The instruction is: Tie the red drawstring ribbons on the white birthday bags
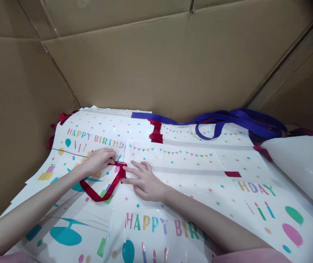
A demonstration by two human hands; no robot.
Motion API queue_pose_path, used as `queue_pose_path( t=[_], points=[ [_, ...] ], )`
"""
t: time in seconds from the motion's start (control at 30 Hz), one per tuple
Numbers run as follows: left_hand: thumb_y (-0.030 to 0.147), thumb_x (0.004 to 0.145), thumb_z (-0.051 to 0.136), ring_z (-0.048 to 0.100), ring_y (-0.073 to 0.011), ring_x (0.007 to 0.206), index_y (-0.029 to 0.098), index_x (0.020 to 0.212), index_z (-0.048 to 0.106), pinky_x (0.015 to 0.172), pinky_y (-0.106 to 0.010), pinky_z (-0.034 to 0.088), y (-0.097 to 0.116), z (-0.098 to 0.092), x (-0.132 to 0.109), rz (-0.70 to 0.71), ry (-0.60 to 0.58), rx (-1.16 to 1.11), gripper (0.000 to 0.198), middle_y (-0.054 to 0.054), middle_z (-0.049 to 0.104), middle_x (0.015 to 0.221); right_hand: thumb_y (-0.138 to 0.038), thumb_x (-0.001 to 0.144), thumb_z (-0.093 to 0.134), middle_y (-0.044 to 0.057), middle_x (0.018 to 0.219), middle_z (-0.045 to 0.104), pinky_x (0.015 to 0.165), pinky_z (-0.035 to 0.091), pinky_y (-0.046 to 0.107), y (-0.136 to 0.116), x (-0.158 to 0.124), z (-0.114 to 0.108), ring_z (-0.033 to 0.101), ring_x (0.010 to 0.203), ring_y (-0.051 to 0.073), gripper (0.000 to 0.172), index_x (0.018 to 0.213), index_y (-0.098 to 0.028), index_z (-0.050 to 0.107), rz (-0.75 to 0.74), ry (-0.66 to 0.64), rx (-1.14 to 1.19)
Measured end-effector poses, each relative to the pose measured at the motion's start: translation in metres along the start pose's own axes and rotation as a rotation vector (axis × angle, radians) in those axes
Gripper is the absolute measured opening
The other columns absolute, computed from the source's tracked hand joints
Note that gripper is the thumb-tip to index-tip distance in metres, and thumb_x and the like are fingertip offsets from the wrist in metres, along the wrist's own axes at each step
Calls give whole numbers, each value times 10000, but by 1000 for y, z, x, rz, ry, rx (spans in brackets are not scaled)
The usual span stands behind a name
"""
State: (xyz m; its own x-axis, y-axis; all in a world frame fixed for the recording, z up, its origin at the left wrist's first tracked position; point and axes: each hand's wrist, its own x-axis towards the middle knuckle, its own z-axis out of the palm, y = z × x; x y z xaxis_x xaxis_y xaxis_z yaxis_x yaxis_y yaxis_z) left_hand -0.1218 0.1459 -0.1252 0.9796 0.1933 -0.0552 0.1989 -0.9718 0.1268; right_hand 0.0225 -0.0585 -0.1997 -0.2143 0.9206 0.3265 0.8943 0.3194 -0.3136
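My left hand (98, 161) has its fingertips closed on a dark red fabric strap (98, 196), close to its upper end. The strap bends in a loop over white printed sheets. My right hand (147, 182) lies on a white "Happy Birthday" sheet (170, 175), fingers spread. Its fingertips press by the strap's right end, along that sheet's left edge. Under both hands, more birthday sheets (80, 122) with balloons, candles and gifts overlap in a stack. A short red strap piece (233, 174) shows on the right part of the top sheet.
Tall brown cardboard walls (118, 65) close in the back and both sides. Blue straps (235, 117) lie tangled along the back right. Folded red straps (155, 132) sit at the back middle. A curled white sheet (301, 160) rises at the right.
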Motion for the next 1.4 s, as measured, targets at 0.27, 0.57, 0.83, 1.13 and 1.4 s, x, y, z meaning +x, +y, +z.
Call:
queue_pose_path(
  t=[0.27,0.57,0.83,1.13,1.4],
  points=[
    [153,842,456,556,-167,782,187,768,576,673,-246,384,32,5,22,60,19,-95,145,-26,602,829,-222,845,420,25,1466,351,986,217,541,-6,4,-15,217,1330,333,490,1308,-360,504,-4,-79,-45],
    [170,796,508,548,-211,815,197,701,550,665,-274,346,-47,-18,-28,-121,-78,153,108,-36,618,804,-222,841,416,30,1486,315,969,233,527,-4,6,-15,228,1327,321,459,1266,-339,544,-4,-102,-43],
    [136,834,432,560,-176,783,181,760,593,717,-271,375,26,8,17,83,64,0,182,-42,622,809,-223,829,426,36,1466,334,940,261,531,-5,12,-18,247,1296,331,473,1273,-343,534,-21,-129,-75],
    [339,842,498,542,-205,881,196,848,603,789,-291,379,-44,-8,-32,-99,4,36,177,-49,610,891,-210,820,441,53,1460,328,947,253,525,-5,11,-18,258,1296,316,488,1278,-352,532,-9,-133,-55],
    [226,823,453,525,-225,845,198,779,575,768,-323,372,-81,5,-53,-193,109,168,132,-67,601,907,-217,826,440,63,1510,241,956,239,540,-7,13,-22,251,1304,325,487,1282,-363,528,15,-167,-42]
  ],
)
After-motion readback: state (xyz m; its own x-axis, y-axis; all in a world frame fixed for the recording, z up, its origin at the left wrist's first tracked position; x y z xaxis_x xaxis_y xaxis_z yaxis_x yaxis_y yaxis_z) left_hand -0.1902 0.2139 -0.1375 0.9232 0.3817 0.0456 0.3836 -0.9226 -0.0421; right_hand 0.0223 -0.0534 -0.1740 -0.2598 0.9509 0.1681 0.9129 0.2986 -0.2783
